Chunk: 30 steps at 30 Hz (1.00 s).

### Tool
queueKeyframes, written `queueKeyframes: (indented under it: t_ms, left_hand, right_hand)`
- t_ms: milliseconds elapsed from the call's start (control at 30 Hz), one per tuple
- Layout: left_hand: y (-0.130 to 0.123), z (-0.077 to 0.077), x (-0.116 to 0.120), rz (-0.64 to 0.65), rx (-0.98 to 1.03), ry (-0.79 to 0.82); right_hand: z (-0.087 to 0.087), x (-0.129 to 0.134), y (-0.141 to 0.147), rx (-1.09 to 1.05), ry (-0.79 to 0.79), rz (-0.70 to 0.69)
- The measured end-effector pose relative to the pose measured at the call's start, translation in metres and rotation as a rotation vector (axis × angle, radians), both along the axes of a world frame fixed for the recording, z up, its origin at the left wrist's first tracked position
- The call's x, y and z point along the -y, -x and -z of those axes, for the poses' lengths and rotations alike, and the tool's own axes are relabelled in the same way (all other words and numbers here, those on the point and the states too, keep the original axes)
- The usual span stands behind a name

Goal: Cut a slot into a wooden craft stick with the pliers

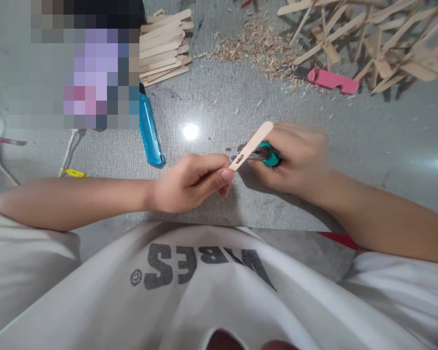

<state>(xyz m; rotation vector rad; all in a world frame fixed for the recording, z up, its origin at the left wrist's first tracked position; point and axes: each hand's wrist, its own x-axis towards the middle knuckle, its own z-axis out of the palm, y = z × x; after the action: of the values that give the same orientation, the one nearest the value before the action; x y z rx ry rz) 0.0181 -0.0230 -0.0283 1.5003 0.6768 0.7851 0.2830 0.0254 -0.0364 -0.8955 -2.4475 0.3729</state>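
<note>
My left hand point(193, 184) pinches the lower end of a wooden craft stick point(257, 138) between thumb and fingers. The stick slants up to the right, and a small ragged hole with dark edges shows in its lower half. My right hand point(295, 158) is closed round a metal tool with a teal handle point(271, 154). Its metal end lies close to the stick, partly behind it, so its exact kind and whether it touches the wood I cannot tell. The right hand is slightly blurred.
Beyond my hands lie a stack of craft sticks point(166, 46), wood shavings point(255, 48), a pink-handled knife point(334, 81) and a jumble of joined sticks point(379, 39). A blue cutter point(151, 131) and a cord with a yellow tag point(75, 172) are at left. Pixelation hides the upper left.
</note>
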Motion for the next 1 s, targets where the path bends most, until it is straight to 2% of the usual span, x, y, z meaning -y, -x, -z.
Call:
queueKeyframes:
  t_ms: [133, 300, 633, 767, 867, 1000]
  left_hand:
    - [-0.002, -0.004, 0.001, 0.037, 0.042, 0.088]
    - [-0.003, -0.007, 0.001, 0.048, 0.045, 0.179]
    - [-0.006, -0.005, 0.005, 0.066, 0.115, 0.29]
    - [-0.005, -0.006, 0.003, 0.064, 0.085, 0.258]
    - [-0.002, -0.006, 0.0, -0.011, -0.004, 0.16]
    - [0.001, -0.002, -0.005, -0.303, -0.048, -0.028]
  right_hand:
    - [0.007, 0.002, 0.003, -0.027, -0.052, 0.067]
    - [0.01, 0.008, 0.008, -0.036, 0.047, 0.14]
    - [0.004, 0.017, 0.021, 0.009, 0.072, 0.181]
    - [0.0, 0.019, 0.022, 0.007, 0.07, 0.136]
    - [-0.001, 0.017, 0.018, 0.003, 0.072, 0.103]
    - [-0.005, 0.009, 0.008, -0.015, 0.038, 0.066]
